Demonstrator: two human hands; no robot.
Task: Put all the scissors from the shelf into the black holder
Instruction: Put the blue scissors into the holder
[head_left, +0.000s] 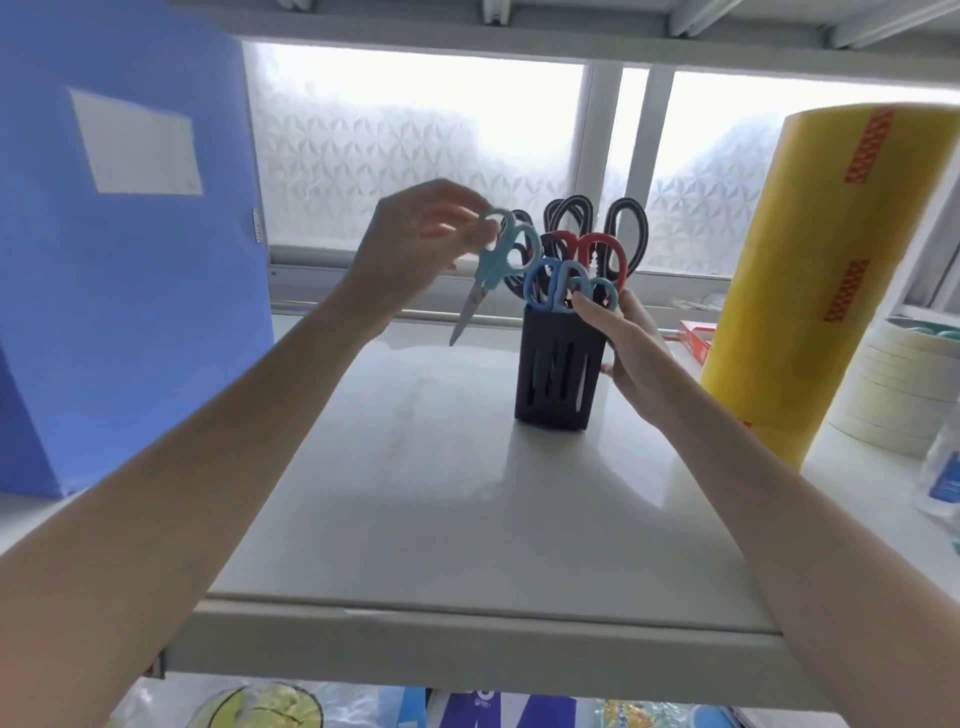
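Pinching teal scissors (491, 260), left hand (415, 244); right hand (623, 343) clasps black holder (558, 374); labels seemingly unreadable.

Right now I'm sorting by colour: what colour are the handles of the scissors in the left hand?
Light teal-blue scissors, held by the left hand; head view.

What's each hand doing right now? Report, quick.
Left hand: closed on the light blue scissors, blades down, beside the holder.
Right hand: gripping the holder's right side.
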